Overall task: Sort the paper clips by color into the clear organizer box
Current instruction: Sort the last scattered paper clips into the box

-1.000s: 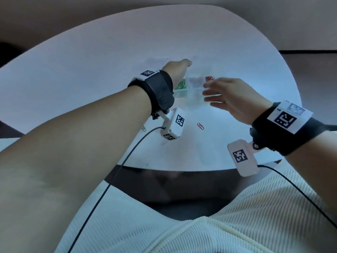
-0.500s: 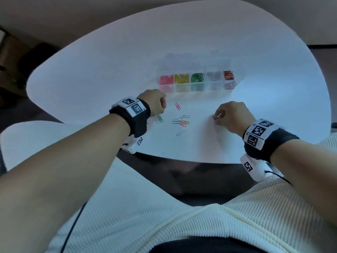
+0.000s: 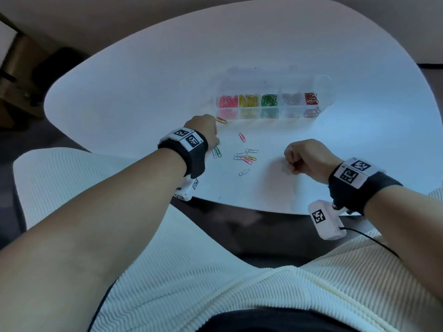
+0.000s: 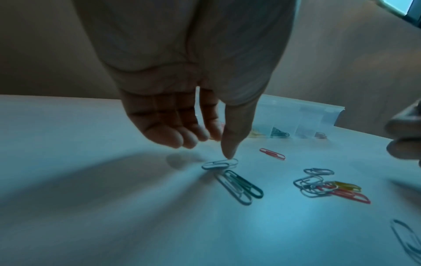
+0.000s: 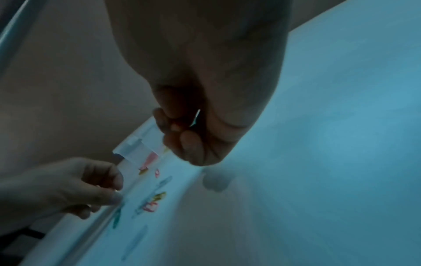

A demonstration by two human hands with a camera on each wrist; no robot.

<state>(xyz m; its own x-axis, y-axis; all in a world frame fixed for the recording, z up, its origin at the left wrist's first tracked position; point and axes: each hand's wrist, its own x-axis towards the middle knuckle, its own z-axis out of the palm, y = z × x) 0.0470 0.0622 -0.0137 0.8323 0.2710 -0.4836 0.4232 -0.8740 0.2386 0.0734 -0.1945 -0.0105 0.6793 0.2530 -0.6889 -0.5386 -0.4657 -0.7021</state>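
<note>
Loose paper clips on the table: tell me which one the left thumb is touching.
The white clip under the left hand, lying crosswise just beyond the green clip. The thumb tip rests on it; every other loose clip lies untouched.

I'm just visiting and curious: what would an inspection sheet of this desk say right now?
Surface: white rounded table, lit unevenly.
Job's things: clear organizer box holding pink, yellow, green, pale and red clips in separate compartments; loose paper clips lying in front of it.
Clutter: nothing seen.
Hands: left hand with its thumb tip on a white clip; right hand curled, pinching a small silvery piece.
Cables: black cable running from the right wrist camera.
Surroundings: brown furniture at far left.
</note>
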